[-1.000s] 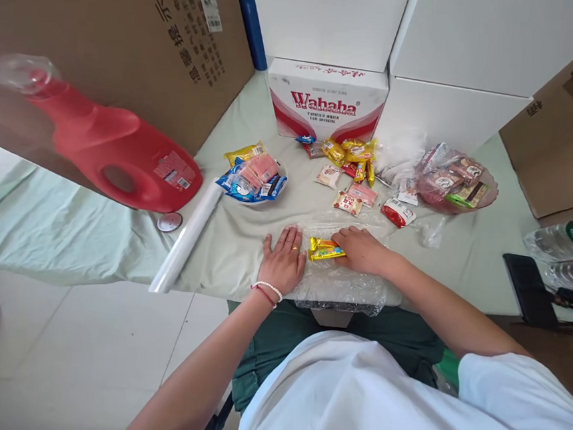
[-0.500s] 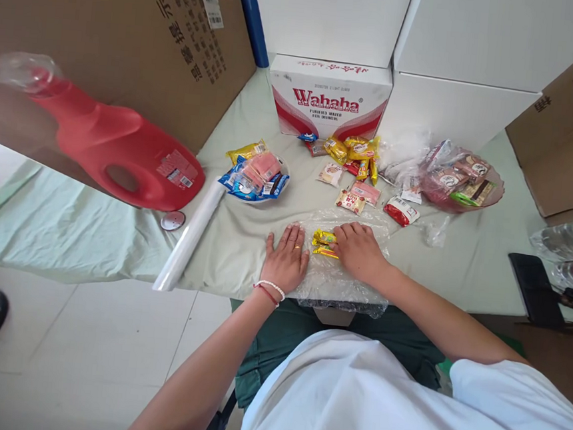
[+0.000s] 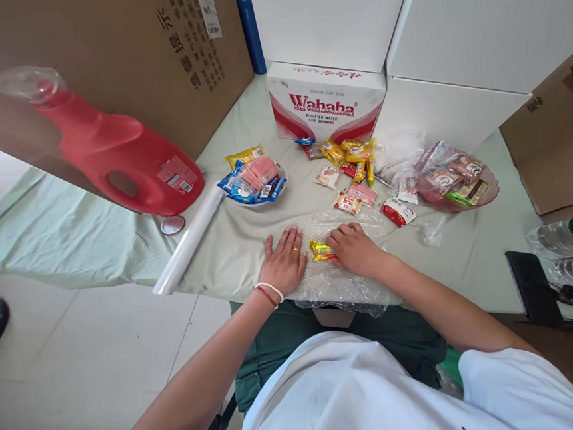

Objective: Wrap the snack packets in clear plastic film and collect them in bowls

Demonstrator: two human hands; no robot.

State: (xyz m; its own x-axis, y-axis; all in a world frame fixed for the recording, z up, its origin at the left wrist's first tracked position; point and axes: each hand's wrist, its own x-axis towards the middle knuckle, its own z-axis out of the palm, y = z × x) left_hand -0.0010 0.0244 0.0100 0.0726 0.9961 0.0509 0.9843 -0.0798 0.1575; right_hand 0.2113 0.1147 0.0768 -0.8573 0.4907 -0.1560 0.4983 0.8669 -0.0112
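Observation:
My left hand (image 3: 284,260) lies flat with its fingers stretched out, at the left edge of a clear plastic wrap sheet (image 3: 345,290). My right hand (image 3: 356,249) is curled round the right end of yellow-wrapped snacks (image 3: 319,250), which rest on the sheet near the table's front edge. Its fingers cover part of the wrappers. Just beyond the sheet lie a cream snack packet (image 3: 348,203), a pink packet (image 3: 363,194) and a red-and-white packet (image 3: 398,212).
To the left are a roll of plastic film (image 3: 190,240), a red jug (image 3: 130,161) and a bowl of snacks (image 3: 252,203). A pink bowl (image 3: 492,187) of packets stands at the right. Behind sits a Wahaha box (image 3: 325,104). A phone (image 3: 533,288) lies far right.
My right hand has brought the yellow-wrapped snacks closer together on the plastic sheet; they now look like one bundle. My left hand stays flat in place. The view has shifted slightly.

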